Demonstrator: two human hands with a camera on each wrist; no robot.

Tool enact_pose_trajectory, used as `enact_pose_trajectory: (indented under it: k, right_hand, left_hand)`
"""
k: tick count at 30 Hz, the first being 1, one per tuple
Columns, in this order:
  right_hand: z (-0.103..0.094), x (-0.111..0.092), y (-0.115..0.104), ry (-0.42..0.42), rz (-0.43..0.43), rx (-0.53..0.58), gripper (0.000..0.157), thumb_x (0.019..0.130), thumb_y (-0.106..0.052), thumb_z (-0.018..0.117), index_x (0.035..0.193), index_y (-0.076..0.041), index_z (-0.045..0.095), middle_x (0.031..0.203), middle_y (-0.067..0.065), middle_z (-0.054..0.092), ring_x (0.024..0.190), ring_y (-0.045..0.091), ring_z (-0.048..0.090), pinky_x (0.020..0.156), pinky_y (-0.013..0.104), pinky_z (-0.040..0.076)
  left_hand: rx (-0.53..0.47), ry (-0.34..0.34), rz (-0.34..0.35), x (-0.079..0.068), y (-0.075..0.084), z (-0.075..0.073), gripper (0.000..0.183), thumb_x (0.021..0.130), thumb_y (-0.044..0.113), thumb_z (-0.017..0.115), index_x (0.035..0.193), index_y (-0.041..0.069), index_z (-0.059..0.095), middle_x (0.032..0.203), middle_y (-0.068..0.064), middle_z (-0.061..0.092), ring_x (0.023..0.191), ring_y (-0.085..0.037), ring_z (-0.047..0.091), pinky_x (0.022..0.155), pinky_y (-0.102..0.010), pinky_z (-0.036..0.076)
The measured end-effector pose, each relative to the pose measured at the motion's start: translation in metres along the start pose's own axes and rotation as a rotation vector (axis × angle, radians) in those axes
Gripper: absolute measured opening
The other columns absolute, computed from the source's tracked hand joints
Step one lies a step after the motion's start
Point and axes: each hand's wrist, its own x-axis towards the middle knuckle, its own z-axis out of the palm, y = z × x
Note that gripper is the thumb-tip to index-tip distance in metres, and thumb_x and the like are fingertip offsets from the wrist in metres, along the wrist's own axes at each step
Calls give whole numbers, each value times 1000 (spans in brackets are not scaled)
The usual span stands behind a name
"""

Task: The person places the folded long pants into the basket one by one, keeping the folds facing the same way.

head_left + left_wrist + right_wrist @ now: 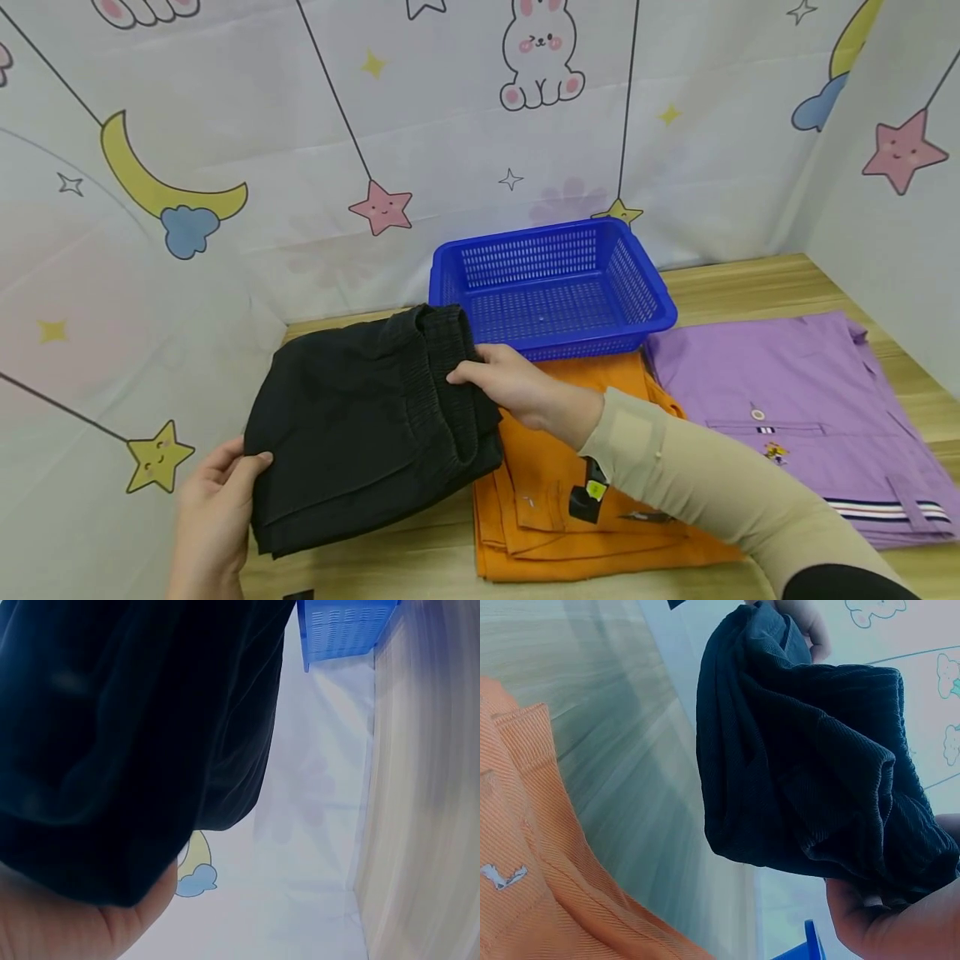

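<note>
Left grip (215, 500) | right grip (525, 390) | folded black garment (337, 425) held between them

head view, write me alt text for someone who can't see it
A person's left hand and right hand hold up a folded black garment, the right hand at its gathered waistband. On the wooden table lie an orange garment and a purple garment, with a blue plastic basket farther back, before a cartoon-printed white backdrop.

A blue basket (542, 304) stands behind an orange garment (543, 479) (folded), with a purple garment (795, 392) to the right
</note>
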Motion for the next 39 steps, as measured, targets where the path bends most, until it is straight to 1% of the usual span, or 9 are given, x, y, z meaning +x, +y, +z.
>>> enact_pose_trajectory:
  k: [9,14,18,24,28,33,39]
  right_hand:
    - [-5,-3,-3,-52,-27,-1,42,93,-17,53,133,-7,47,128,10,59,113,19,58,99,38,47]
    - [-7,-3,-4,-64,-32,-1,41,93,-17,53,133,-7,47,127,11,59,111,18,59,97,38,48]
    - [-8,-3,-4,-61,-30,1,42,93,-17,53,134,-7,47,127,11,59,111,18,59,98,38,48]
    - [-10,-2,-1,-58,-34,4,40,93,-17,54,132,-7,49,126,12,61,108,17,61,96,37,49]
    - [-11,-2,0,-57,-40,3,40,93,-17,53,132,-6,49,126,12,61,106,17,62,95,37,50]
    - [-12,-3,-1,-54,-32,0,42,94,-18,53,134,-6,47,127,12,59,108,17,61,96,37,50]
    - [-14,-3,-2,-54,-30,7,43,94,-18,53,135,-5,46,127,13,59,107,18,62,95,37,50]
  left_hand:
    - [-42,-12,27,-2,1,2,24,94,8,53,117,5,52,81,16,66,72,-4,67,62,-21,56]
    - [-62,-30,37,-2,0,2,24,94,10,55,118,6,52,82,16,67,72,-4,67,62,-21,56]
    - [-88,-22,33,-3,0,4,21,93,10,57,114,9,54,83,14,67,73,-5,67,63,-21,56]
    - [-127,-57,52,-3,-3,4,15,92,12,59,107,14,58,84,13,68,73,-7,67,63,-22,56]
    - [-139,-81,63,-4,-3,4,14,93,12,59,107,15,58,85,13,68,73,-6,67,64,-22,56]
    - [-147,-89,69,-4,-3,4,16,92,13,60,108,14,57,85,13,68,73,-6,67,63,-22,56]
    - [-134,-91,65,-3,-2,5,21,93,14,60,113,11,53,85,14,68,74,-6,67,64,-22,56]
